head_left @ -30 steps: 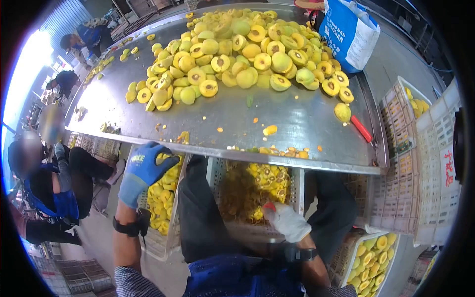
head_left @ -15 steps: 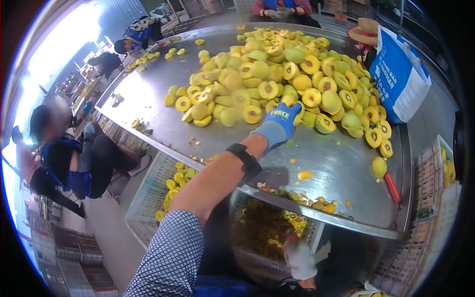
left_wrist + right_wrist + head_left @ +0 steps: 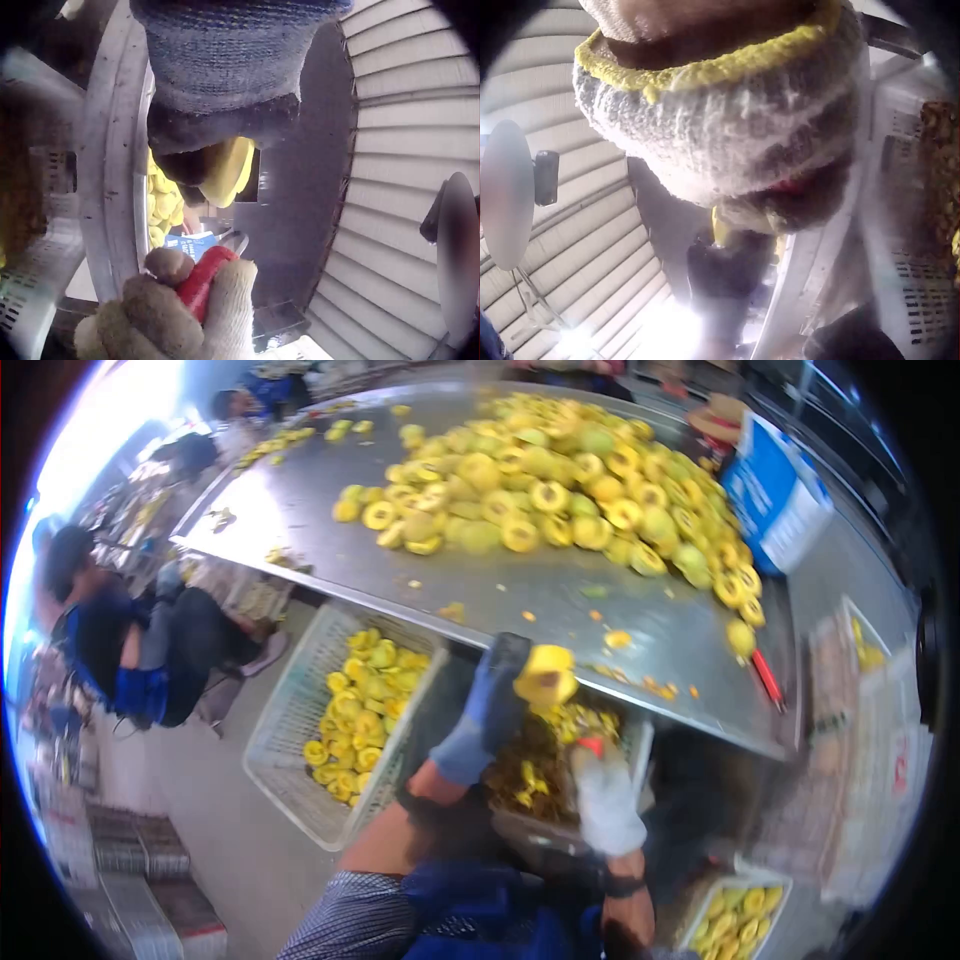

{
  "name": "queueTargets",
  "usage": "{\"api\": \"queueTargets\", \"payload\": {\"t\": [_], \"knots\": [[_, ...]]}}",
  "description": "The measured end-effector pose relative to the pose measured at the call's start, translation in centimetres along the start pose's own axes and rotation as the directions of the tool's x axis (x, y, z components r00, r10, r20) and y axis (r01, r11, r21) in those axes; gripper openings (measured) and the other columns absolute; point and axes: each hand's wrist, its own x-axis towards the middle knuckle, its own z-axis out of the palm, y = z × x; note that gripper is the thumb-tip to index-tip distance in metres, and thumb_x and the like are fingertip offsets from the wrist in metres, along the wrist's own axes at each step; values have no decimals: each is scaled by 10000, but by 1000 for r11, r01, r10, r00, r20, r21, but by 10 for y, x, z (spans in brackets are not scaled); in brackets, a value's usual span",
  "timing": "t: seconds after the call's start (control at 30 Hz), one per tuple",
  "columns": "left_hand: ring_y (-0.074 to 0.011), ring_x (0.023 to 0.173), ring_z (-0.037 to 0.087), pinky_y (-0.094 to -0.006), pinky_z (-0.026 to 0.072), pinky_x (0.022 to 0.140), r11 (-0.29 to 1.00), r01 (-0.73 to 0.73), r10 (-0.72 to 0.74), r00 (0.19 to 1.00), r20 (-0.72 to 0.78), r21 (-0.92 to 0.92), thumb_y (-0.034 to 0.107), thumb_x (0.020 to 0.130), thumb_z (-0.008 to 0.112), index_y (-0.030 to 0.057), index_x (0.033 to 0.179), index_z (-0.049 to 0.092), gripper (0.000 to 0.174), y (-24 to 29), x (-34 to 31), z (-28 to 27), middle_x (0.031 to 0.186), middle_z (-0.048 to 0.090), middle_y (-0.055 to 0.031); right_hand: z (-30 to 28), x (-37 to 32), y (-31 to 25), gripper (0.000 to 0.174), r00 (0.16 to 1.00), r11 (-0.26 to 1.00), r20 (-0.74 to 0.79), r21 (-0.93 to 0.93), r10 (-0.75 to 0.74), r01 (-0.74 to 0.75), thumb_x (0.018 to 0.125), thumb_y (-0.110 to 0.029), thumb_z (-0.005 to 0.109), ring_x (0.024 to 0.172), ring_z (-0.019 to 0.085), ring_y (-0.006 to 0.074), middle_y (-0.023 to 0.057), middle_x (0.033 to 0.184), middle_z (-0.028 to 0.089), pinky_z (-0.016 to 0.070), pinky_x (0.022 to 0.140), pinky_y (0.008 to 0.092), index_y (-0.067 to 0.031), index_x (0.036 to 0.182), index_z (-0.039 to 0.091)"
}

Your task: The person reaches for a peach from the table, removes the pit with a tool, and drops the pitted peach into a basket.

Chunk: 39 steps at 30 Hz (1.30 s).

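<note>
In a blue glove with dark fingers, the left hand (image 3: 490,700) grips a yellow halved fruit (image 3: 546,676) just off the table's near edge; the left wrist view shows the fruit (image 3: 231,172) below the curled fingers. The right hand (image 3: 608,800), in a white glove, holds a red-handled tool (image 3: 591,745) over the crate between the legs. That red handle (image 3: 204,281) lies in the gloved fist in the left wrist view; the tool's working end cannot be made out. A large pile of halved fruit (image 3: 560,490) covers the back of the metal table (image 3: 400,575).
A crate (image 3: 285,710) of yellow fruit stands at the left, and the crate between the legs (image 3: 637,755) holds brown and yellow scraps. On the table's right are a red-handled tool (image 3: 768,680) and a blue-white bag (image 3: 775,495). A person (image 3: 140,640) sits at the left.
From the fruit pile, the left hand has come back toward the body with a halved fruit in its grip. The right hand still holds the red handle. The head view has shifted.
</note>
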Motion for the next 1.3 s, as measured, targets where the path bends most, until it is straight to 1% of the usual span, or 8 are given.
{"api": "queueTargets", "payload": {"t": [0.07, 0.27, 0.37, 0.5, 0.77, 0.87, 1.1, 1.3], "knots": [[-176, 1009, 577, -335, 493, 866, 721, 179, -242, 970, -1, -670, 233, 944, 518, 56, 1166, 516, 284, 16, -13, 9, 1064, 568, -69, -2, 5, -14, 361, 996, 990, 91, 136, 19, -31, 792, -78, 635, 795, 613, 385, 188, 1066, 572, 528, 619, 439, -160, 1134, 557], [-185, 1002, 580, -320, 476, 891, 873, 164, -138, 986, 90, -459, 310, 963, 473, 9, 1215, 526, 396, 32, -34, 14, 1089, 595, -94, -9, 13, -42, 258, 926, 886, 279, 316, 254, -339, 927, -241, 555, 878, 607, 420, 217, 1000, 591, 514, 737, 432, -76, 1125, 559], [-158, 986, 569, -300, 462, 888, 938, 139, -126, 990, 62, -317, 308, 973, 481, 21, 1182, 552, 362, 38, -37, 19, 1061, 603, -69, -8, 16, -40, 369, 993, 992, -12, 54, -117, 117, 781, -39, 644, 799, 593, 407, 224, 969, 549, 505, 636, 460, -86, 1132, 538], [-112, 967, 543, -280, 449, 867, 899, 194, -204, 979, 18, -393, 253, 977, 506, 38, 1133, 590, 279, 41, -38, 27, 1032, 604, -38, 0, 18, -38, 401, 948, 914, 236, 294, 213, -279, 782, -58, 650, 886, 595, 403, 217, 1055, 556, 525, 678, 460, -95, 1164, 532], [-90, 980, 531, -240, 470, 847, 880, 326, -367, 928, -61, -345, 147, 961, 557, -1, 1146, 568, 237, 16, -37, 31, 1042, 571, -16, 24, 0, -31, 415, 998, 983, -33, -176, -53, 46, 800, -97, 635, 924, 612, 345, 187, 1144, 567, 552, 677, 392, -160, 1205, 574], [-90, 991, 543, -224, 490, 807, 917, 389, -389, 921, 23, -90, 221, 928, 644, -16, 1236, 547, 401, 32, -31, 23, 1102, 592, -40, 26, -4, -28, 390, 989, 974, 149, -224, 21, 13, 861, -93, 527, 952, 616, 343, 212, 1182, 553, 548, 733, 379, -133, 1248, 555], [-52, 937, 524, -215, 451, 814, 824, 240, -265, 964, 25, -514, 179, 963, 591, -1, 1106, 602, 230, 2, -38, 43, 987, 629, 4, 62, -13, -12, 347, 987, 990, 84, -42, 137, -134, 927, -168, 523, 1011, 576, 382, 223, 1177, 547, 493, 849, 440, -77, 1262, 510], [-58, 928, 555, -227, 476, 803, 899, 118, -180, 977, -111, -423, 160, 939, 628, 4, 1093, 602, 220, 12, -43, 46, 973, 645, -14, 60, -12, -12, 361, 985, 987, 72, 5, 158, -159, 927, -216, 530, 973, 580, 367, 202, 1150, 564, 494, 826, 434, -68, 1255, 509]]}}
